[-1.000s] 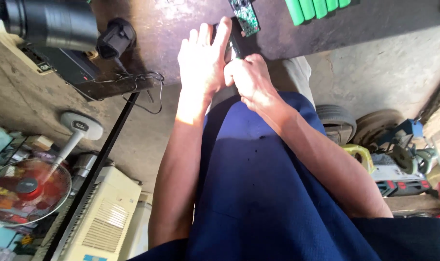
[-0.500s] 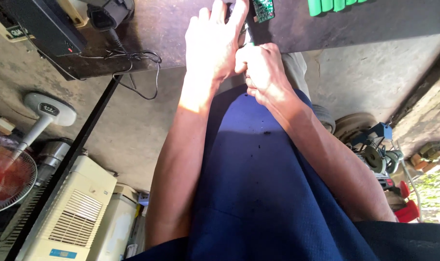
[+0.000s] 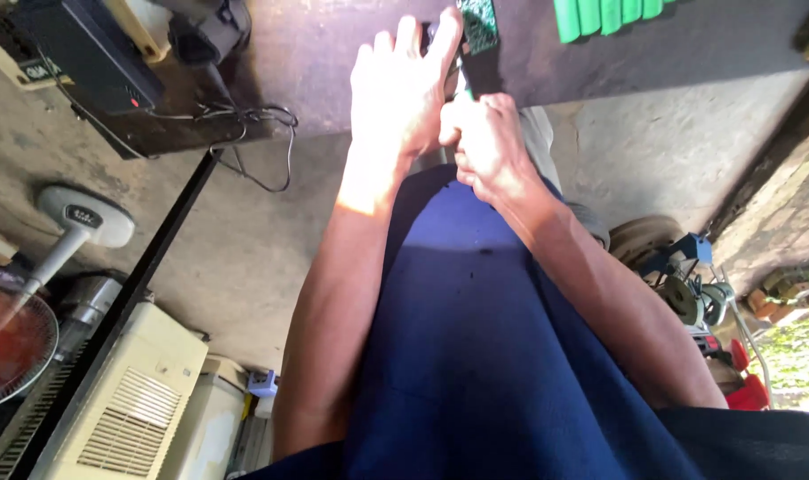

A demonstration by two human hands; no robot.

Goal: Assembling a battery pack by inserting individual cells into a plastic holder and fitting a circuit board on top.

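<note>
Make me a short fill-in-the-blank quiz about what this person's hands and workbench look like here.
1. The left hand and right hand meet at the edge of a dark ____.
2. The row of cylinders on the workbench is coloured ____.
3. A pedestal ____ stands on the floor at far left.

Missing words: workbench; green; fan

A matt, worn dark tabletop (image 3: 333,62), glossy green plastic cells (image 3: 604,16), rough grey concrete floor (image 3: 671,151), matt blue cloth (image 3: 476,356).

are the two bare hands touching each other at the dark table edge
Touching: the head view shows the left hand pressed against the right hand, with no gap between them.
</note>
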